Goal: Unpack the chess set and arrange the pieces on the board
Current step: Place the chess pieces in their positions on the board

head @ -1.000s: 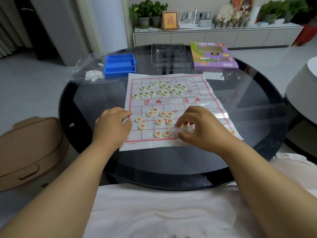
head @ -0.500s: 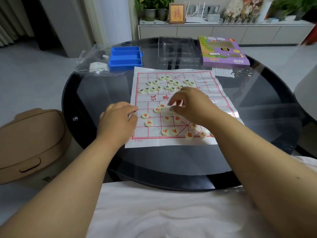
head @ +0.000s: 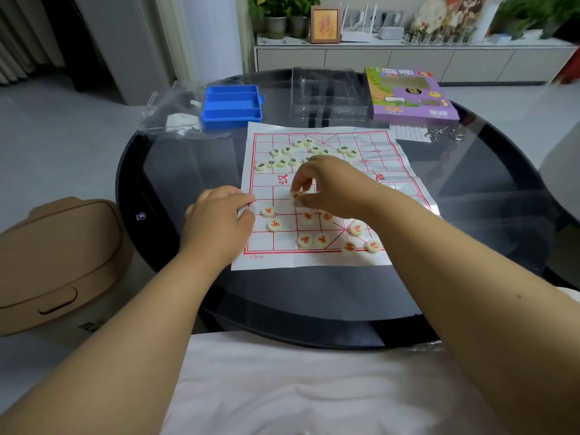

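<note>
The right hand pinches a red piece over the paper board; its grip should set it squarely on a line crossing while the left hand, fingers curled, steadies the board's edge.

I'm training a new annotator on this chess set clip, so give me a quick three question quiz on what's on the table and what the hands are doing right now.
1. True or false: the right hand pinches a red-marked piece over the paper board.
2. Multiple choice: what lies just beyond the board's far left corner? A) blue tray B) purple box C) metal ring puzzle
3. Short answer: where does the left hand rest?

Key
1. True; its fingers curl down round the piece.
2. A
3. On the board's left edge, on the near half; whether it holds anything cannot be told.
</note>
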